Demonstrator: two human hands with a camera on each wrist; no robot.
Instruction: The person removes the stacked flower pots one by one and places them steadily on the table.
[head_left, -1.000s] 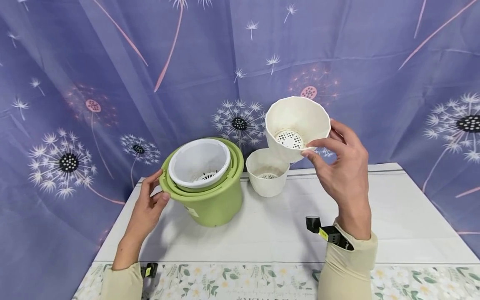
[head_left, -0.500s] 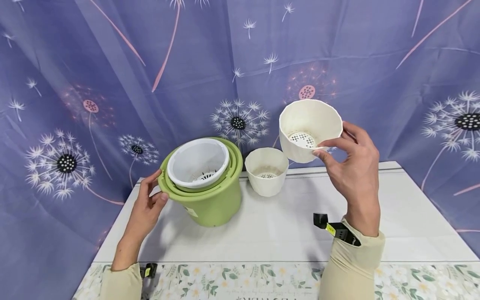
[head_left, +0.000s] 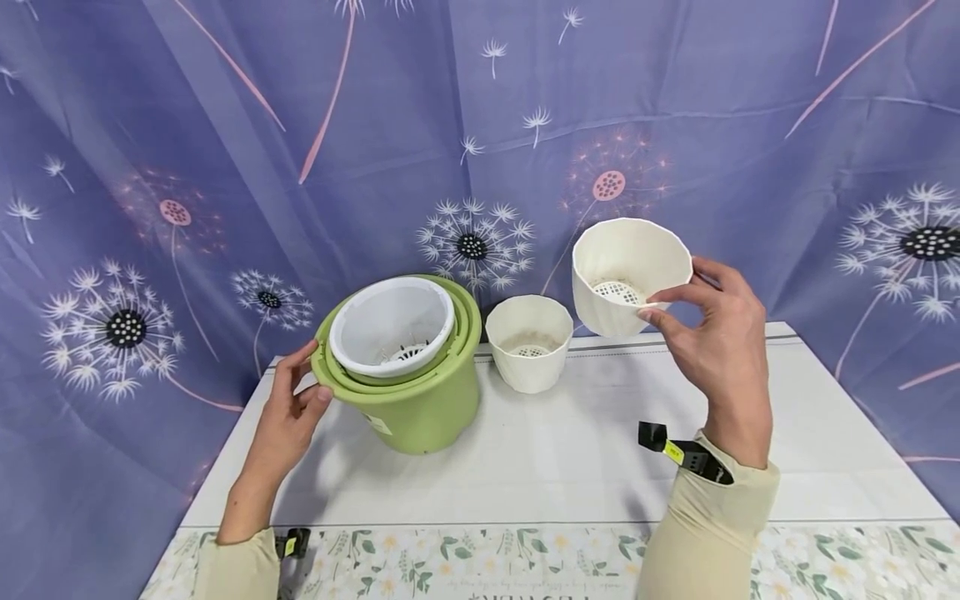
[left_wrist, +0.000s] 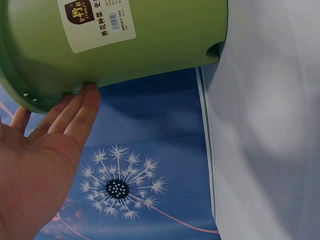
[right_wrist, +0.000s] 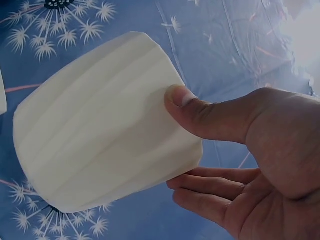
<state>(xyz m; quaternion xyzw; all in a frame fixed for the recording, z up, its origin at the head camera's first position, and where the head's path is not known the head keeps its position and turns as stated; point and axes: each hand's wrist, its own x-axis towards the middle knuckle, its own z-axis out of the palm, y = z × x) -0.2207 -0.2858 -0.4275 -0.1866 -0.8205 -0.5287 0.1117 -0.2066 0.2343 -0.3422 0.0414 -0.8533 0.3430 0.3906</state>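
Observation:
My right hand (head_left: 712, 350) pinches the rim of a cream faceted plant pot (head_left: 618, 312), with the thumb on its outer wall. The pot (right_wrist: 105, 125) is held up above the table, mouth tilted toward me, showing a perforated bottom. My left hand (head_left: 288, 417) rests its fairly straight fingers against a large green plant pot (head_left: 431, 412) at the rim. The left wrist view shows those fingers (left_wrist: 75, 115) on its outer wall just below the rim. Inside the green pot sit another green rim and a white pot (head_left: 382, 325) with a slotted bottom.
A second cream pot (head_left: 530, 367) stands upright between the green pot and the raised one. Under them is a white table cover (head_left: 540, 467) with a floral front band (head_left: 450, 562). A purple dandelion-print curtain (head_left: 390, 125) hangs behind.
The right hand has carried the cream pot to the right and then down, away from over the second cream pot. The left hand stays at the green pot.

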